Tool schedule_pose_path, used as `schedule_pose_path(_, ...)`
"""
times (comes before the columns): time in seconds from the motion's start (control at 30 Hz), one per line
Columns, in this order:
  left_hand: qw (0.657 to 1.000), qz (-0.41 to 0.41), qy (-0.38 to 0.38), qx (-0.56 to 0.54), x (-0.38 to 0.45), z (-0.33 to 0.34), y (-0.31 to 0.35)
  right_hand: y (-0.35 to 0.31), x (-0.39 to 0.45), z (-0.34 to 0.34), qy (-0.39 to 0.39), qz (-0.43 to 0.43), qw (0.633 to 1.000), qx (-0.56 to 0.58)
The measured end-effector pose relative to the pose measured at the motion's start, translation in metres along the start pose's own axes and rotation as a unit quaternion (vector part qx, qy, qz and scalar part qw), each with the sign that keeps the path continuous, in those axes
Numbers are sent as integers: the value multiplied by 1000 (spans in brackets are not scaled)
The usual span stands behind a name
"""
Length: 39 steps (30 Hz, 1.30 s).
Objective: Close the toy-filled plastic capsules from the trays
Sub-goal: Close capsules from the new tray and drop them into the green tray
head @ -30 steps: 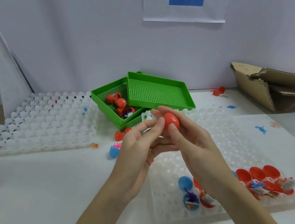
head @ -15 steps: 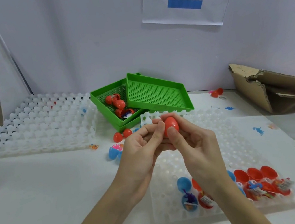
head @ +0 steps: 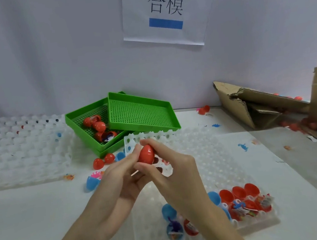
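Head view: my left hand [head: 119, 178] and right hand [head: 173, 170] together pinch a closed red egg-shaped plastic capsule [head: 146, 154] above the translucent white dimpled plastic tray [head: 209, 157]; beneath my right wrist, open toy-filled capsule halves [head: 244, 203] sit in its near row.

You hold a closed red capsule [head: 146, 154] upright above the white tray [head: 210, 159]; along that tray's near edge, open red and blue capsules [head: 244, 201] sit, apparently toy-filled.
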<state>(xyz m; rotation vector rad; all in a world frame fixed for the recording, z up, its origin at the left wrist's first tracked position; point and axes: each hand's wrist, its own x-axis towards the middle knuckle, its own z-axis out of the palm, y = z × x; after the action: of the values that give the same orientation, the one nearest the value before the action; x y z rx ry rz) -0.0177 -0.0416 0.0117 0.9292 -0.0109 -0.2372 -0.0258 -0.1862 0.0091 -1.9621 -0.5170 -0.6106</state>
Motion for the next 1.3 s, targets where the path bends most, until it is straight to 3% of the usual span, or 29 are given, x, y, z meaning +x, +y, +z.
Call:
schedule_pose_path(0.13, 998, -20, -50, 19, -1, -10, 8, 3, 0, -1, -33, -10, 999, -22)
schedule_pose_path(0.63, 993, 59, 2, 105, -1, -2, -3, -4, 1, -8, -53, 5, 999, -7)
schedule_pose_path(0.83, 975, 74, 0, 209, -3, -4, -4, -2, 6, -22, -114, 52, 991, -47)
schedule_pose_path(1.03, 981, 87, 43, 170, -2, -3, 6, -2, 30, -45, -34, 134, 990, 6)
schedule_pose_path(1.13, 983, 91, 52, 152, -1, -6, 7, 16, 60, -61, -37, 250, 949, 190)
schedule_pose_path(1.2, 984, 89, 50, 144, -1, -6, 6, 34, 92, -76, 8, 298, 905, 305)
schedule_pose_path(1.3, 985, 85, 51, 143, 0, -9, 4, 55, 147, -104, 164, 387, 776, 471)
